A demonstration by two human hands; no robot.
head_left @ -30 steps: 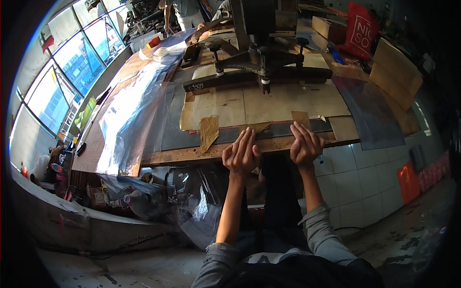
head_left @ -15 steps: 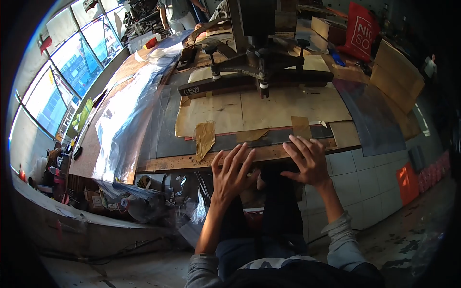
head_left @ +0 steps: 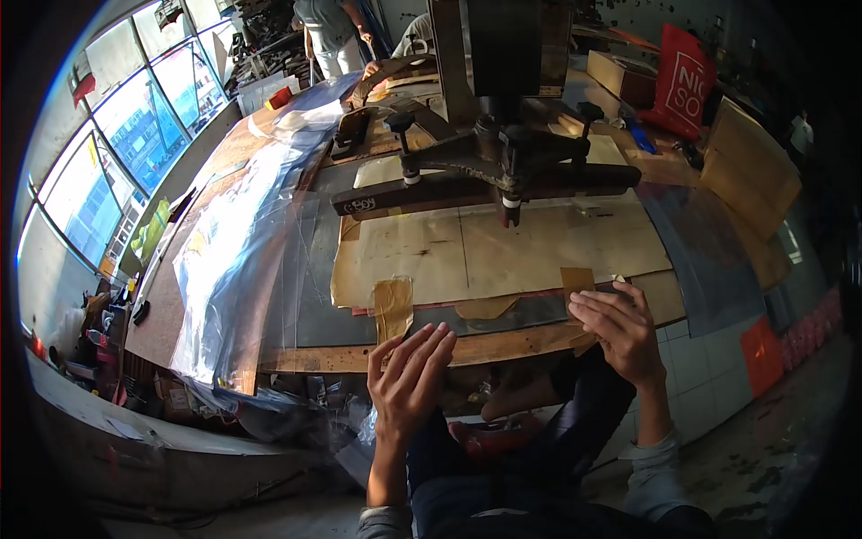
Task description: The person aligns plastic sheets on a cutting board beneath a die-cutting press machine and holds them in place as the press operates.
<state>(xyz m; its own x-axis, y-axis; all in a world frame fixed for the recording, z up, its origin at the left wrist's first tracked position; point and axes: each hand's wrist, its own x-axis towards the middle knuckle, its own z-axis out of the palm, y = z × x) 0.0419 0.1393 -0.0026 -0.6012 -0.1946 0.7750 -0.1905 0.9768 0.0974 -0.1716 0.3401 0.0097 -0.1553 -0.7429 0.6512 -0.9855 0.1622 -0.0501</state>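
Observation:
My left hand hovers at the front edge of the workbench, fingers stretched out and holding nothing. My right hand is raised by the right front of the bench near a strip of brown tape, its fingers extended and slightly bent, with nothing visible in it. Ahead of both hands lies a large tan board or sheet on a dark mat. Another brown tape piece hangs at the sheet's front left. Above the sheet stands a black metal press head with a long crossbar.
Clear plastic sheets cover the bench's left side. A dark translucent sheet overhangs at right. Behind stand a red bag and a cardboard box. A person stands at the back left; an orange sheet is at lower right.
The camera view has tilted up, so the bench sits lower in the picture. My right hand has turned and its fingers have come closer together; my left fingers are less spread.

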